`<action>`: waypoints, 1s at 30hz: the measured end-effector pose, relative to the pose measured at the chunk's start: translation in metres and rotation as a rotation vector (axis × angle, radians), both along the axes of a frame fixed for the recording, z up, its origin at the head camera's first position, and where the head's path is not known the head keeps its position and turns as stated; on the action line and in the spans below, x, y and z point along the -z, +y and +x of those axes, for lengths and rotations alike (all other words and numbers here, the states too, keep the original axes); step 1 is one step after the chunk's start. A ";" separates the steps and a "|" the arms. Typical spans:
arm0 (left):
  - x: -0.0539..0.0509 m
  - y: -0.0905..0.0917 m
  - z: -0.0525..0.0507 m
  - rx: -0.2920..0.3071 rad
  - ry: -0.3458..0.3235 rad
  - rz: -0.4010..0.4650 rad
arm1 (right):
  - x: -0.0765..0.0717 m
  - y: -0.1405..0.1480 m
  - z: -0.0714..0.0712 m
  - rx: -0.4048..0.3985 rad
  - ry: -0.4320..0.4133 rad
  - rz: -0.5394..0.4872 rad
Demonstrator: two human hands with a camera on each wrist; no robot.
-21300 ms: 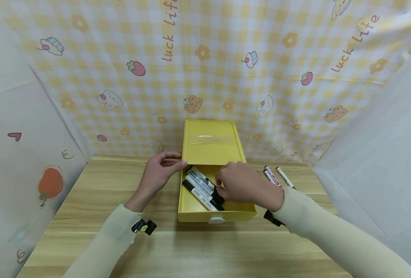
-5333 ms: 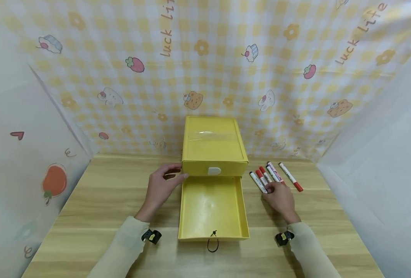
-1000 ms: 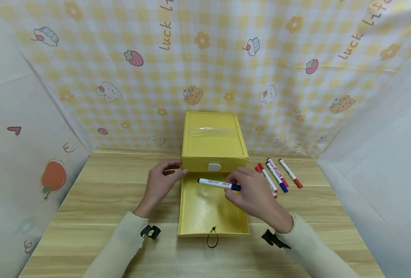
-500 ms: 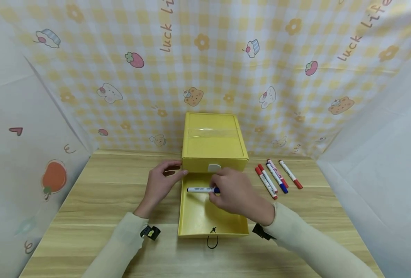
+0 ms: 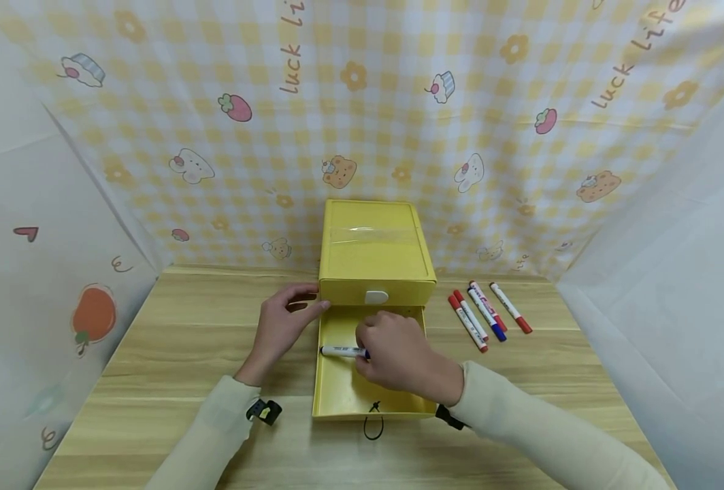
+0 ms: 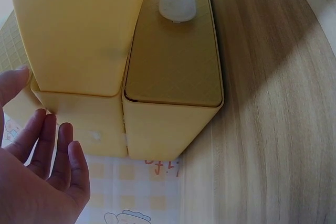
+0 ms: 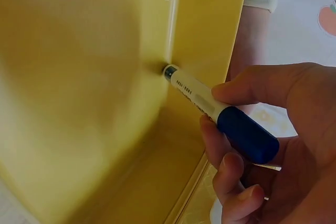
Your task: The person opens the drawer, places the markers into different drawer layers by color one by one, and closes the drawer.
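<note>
Inside the pulled-out drawer [image 5: 343, 395] of the yellow box [image 5: 374, 252], my right hand [image 5: 395, 354] holds a white marker [image 5: 340, 351] by its blue-capped end. In the right wrist view thumb and fingers pinch the marker [image 7: 194, 92], and its far tip is at the drawer's inner corner line. My left hand [image 5: 282, 330] is at the box's left side, fingers gently bent, with the thumb near the seam between the closed drawer and the pulled-out one. The left wrist view shows the left hand [image 6: 44, 166] beside the box, holding nothing.
Several white markers with red or blue caps lie on the wooden table right of the box, among them a red-capped marker [image 5: 511, 307] furthest right. A black loop [image 5: 373, 427] hangs at the drawer's front. A checked cloth [image 5: 245, 170] stands behind the box.
My right hand has carried the blue-capped marker left and toward the drawer's front, lowering it into the drawer. Earlier black-capped markers lay in a drawer that now stands closed above. The left hand stays at the box.
</note>
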State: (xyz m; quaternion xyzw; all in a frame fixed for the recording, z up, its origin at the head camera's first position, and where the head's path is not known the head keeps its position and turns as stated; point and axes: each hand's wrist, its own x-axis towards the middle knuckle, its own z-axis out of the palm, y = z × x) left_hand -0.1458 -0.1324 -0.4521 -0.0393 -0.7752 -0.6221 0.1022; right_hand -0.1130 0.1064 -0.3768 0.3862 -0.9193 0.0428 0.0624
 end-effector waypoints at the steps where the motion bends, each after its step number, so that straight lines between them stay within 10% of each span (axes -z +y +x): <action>1: 0.000 0.000 0.000 0.000 0.000 0.000 | 0.000 0.000 0.000 0.004 -0.011 0.009; 13: 0.001 0.000 0.000 -0.001 0.012 0.001 | 0.013 -0.008 0.007 0.022 -0.120 0.219; 30: 0.000 -0.001 0.001 0.006 0.001 -0.006 | 0.022 -0.006 0.011 -0.024 -0.217 0.212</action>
